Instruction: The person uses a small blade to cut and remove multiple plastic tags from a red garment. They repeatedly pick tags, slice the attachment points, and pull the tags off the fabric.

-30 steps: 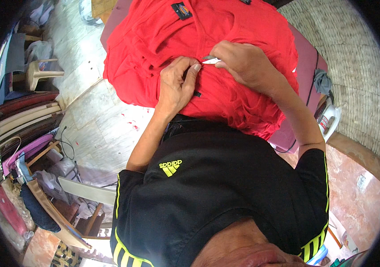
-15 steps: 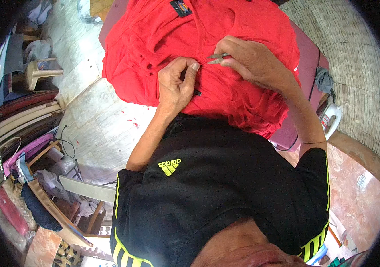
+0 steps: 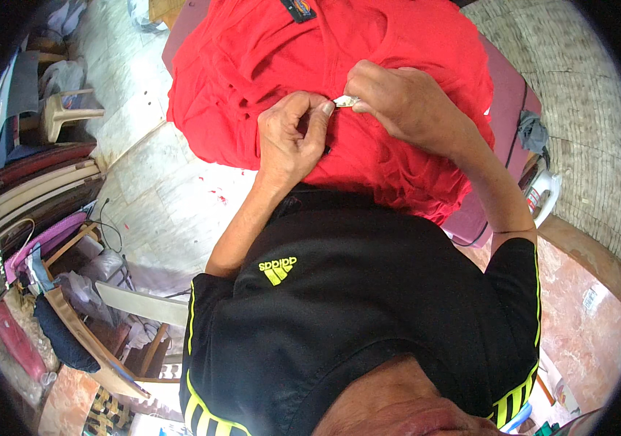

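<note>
While the right hand [image 3: 405, 109] is curling its fingers shut around a small pale metal tool [image 3: 345, 101], only the tip of that tool is poking out toward the left hand [image 3: 292, 138]. The left hand is pinching a fold of the red garment [image 3: 310, 65] between thumb and bent forefinger, fingers closed on the cloth, just beside the tool's tip. Both hands are resting on the lower middle of the red garment, which is lying heaped on a mauve padded surface [image 3: 507, 109]. A dark label [image 3: 298, 9] is sitting at the garment's far edge. Nearer than the garment, the person's black shirt with yellow stripes [image 3: 369, 305] is filling the view. Left of the garment, a tiled floor [image 3: 158, 196] is spreading toward a pale plastic stool [image 3: 63, 112] and stacked boards [image 3: 27, 189].
</note>
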Available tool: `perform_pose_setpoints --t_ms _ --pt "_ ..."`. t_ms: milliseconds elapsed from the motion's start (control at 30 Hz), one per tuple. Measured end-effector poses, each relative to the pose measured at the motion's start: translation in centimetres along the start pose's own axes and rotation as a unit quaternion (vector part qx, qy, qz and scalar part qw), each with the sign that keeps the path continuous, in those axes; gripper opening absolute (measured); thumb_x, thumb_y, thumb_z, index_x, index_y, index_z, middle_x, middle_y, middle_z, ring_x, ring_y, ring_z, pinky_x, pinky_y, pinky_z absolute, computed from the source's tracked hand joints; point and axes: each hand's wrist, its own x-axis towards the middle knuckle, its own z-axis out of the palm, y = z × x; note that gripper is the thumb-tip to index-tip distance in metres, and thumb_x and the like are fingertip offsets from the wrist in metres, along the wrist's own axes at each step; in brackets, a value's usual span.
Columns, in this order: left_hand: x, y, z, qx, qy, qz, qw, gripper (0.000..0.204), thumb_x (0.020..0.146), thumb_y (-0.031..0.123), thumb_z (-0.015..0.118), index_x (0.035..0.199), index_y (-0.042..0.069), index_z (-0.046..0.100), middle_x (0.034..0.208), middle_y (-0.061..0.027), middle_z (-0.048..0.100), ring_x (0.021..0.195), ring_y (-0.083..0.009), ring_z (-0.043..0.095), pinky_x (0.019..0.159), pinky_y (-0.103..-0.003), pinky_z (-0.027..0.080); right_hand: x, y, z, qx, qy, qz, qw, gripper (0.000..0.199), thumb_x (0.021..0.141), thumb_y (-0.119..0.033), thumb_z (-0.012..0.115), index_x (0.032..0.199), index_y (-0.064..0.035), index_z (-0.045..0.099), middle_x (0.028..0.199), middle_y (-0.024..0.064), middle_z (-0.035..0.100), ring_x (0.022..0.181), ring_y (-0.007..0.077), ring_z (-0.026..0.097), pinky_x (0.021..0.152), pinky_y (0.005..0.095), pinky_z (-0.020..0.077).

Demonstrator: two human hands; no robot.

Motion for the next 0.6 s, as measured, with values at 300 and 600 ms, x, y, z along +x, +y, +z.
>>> perform_pose_setpoints --t_ms 300,600 --pt "-0.7 -0.9 -1.0 -0.030 -0.017 -0.042 0.999 0.007 0.090 0.003 0.066 0.085 -0.002 0.067 0.071 -0.0086 0.062 0.063 -0.0136 0.057 0.059 -0.028 0.044 -0.3 0.5 0.0 0.027 -0.043 0.023 0.998 0.016 0.091 -0.017 0.064 0.098 -0.0045 0.057 0.096 0.0111 0.058 0.083 0.0326 0.064 0.069 0.0421 0.0503" --pt "-1.3 1.3 -13.1 0.260 -0.362 -0.172 0.878 0.014 0.079 0.010 0.079 0.090 0.004 0.073 0.079 -0.0112 0.070 0.069 -0.0246 0.069 0.064 -0.039 0.052 -0.2 1.7 -0.5 0.182 0.079 0.065 0.978 0.028 0.087 -0.006 0.067 0.113 -0.0003 0.058 0.103 0.0142 0.060 0.094 0.0282 0.063 0.082 0.0351 0.0501"
